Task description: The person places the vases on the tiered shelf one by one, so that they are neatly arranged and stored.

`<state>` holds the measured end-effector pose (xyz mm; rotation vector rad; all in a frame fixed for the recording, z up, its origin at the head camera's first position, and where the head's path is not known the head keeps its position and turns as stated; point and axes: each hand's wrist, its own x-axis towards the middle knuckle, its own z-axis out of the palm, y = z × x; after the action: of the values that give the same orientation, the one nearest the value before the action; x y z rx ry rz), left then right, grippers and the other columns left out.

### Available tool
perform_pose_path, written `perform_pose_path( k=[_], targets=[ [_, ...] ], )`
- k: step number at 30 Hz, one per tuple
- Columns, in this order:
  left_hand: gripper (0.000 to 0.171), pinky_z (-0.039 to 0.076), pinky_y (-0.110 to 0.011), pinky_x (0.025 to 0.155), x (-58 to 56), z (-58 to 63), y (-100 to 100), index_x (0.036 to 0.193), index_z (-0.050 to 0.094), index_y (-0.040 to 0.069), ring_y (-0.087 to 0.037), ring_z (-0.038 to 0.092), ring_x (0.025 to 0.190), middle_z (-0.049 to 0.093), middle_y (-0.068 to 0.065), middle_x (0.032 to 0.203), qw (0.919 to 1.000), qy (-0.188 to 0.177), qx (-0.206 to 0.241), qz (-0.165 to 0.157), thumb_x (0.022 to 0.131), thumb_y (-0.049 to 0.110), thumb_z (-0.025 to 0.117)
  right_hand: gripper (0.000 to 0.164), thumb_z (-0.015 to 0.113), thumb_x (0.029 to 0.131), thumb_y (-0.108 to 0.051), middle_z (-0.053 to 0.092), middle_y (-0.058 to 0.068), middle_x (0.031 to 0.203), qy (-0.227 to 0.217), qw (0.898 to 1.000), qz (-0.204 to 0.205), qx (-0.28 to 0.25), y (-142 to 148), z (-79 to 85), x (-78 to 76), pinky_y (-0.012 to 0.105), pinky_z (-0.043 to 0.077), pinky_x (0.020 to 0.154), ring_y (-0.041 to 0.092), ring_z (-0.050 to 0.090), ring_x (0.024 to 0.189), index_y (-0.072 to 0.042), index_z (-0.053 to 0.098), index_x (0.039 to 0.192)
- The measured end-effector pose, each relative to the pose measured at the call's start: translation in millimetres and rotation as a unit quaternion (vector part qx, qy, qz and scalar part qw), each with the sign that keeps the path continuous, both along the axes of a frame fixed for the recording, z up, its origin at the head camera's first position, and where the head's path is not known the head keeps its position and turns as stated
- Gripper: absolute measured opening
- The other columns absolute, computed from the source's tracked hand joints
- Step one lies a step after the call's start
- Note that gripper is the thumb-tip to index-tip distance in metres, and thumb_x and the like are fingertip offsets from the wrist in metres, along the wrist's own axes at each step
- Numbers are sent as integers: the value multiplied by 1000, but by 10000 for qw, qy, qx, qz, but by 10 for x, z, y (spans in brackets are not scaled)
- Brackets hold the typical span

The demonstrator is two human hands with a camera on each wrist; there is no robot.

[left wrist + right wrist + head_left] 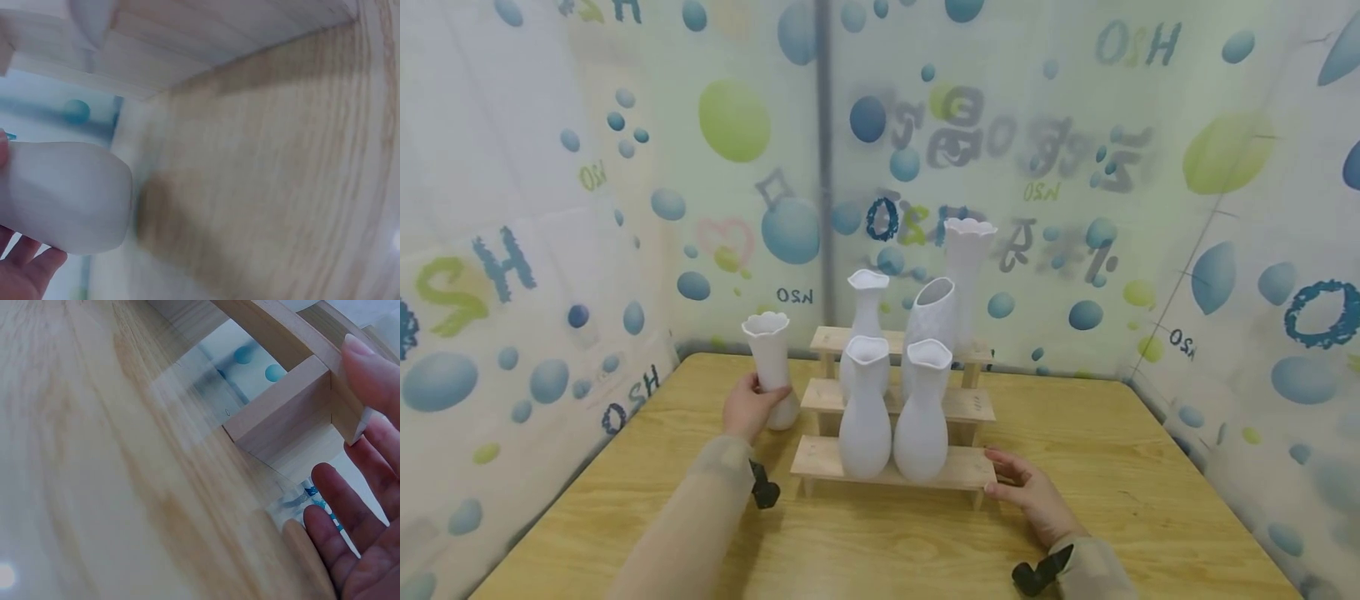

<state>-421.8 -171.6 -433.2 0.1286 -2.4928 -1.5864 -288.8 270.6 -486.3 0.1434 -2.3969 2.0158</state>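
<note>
A white vase with a scalloped rim (771, 358) stands upright in my left hand (750, 410), left of a three-step wooden stand (820, 458). Thumb and fingers wrap its lower body; whether its base (94, 200) touches the table I cannot tell. With the thumb in front and fingers beneath, my right hand (1030, 496) pinches the right end of the lowest shelf (350, 412). Two narrow-necked white vases, one left (865, 429) and one right (922, 429), occupy that shelf. Behind them are a flared-neck vase (867, 312) and a slanted-mouth vase (932, 321), their lower parts partly hidden.
A tall scalloped vase (967, 275) rises at the stand's back right. Everything rests on a wooden table (1112, 467). Patterned curtains (737, 208) enclose its back and both sides.
</note>
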Motion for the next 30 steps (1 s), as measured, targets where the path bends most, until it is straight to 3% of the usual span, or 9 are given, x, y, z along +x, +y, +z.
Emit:
perform_pose_path(
  k=[6, 15, 22, 30],
  targets=[
    [73, 38, -56, 102, 24, 160, -24, 140, 42, 2, -39, 46, 126, 46, -21, 140, 9997, -81, 165, -129, 85, 37, 73, 60, 74, 83, -8, 47, 17, 142, -49, 10000, -9, -11, -4, 15, -1, 34, 38, 98, 32, 43, 126, 0, 50, 137],
    [71, 41, -56, 99, 64, 475, -94, 139, 43, -1, -39, 49, 122, 48, -22, 138, 9993, 69, -138, -335, 86, 37, 71, 59, 74, 83, -9, 47, 17, 142, -52, 10000, -50, 52, 1, 37, -12, 36, 38, 97, 30, 46, 124, 0, 51, 136],
    [67, 41, -55, 99, 143, 739, -82, 137, 44, -2, -38, 50, 121, 49, -22, 137, 9990, 232, -136, -349, 87, 34, 71, 60, 74, 82, -8, 47, 17, 141, -21, 10000, -81, 48, 7, 22, -14, 33, 40, 96, 32, 45, 125, 1, 50, 136],
    [72, 39, -57, 100, 140, 1014, -112, 141, 41, 0, -39, 47, 125, 47, -21, 141, 9991, 172, -8, -389, 86, 35, 72, 60, 74, 83, -8, 49, 18, 140, -72, 10000, -51, -3, -13, 16, 11, 34, 39, 96, 30, 46, 123, 1, 50, 137]
  ],
)
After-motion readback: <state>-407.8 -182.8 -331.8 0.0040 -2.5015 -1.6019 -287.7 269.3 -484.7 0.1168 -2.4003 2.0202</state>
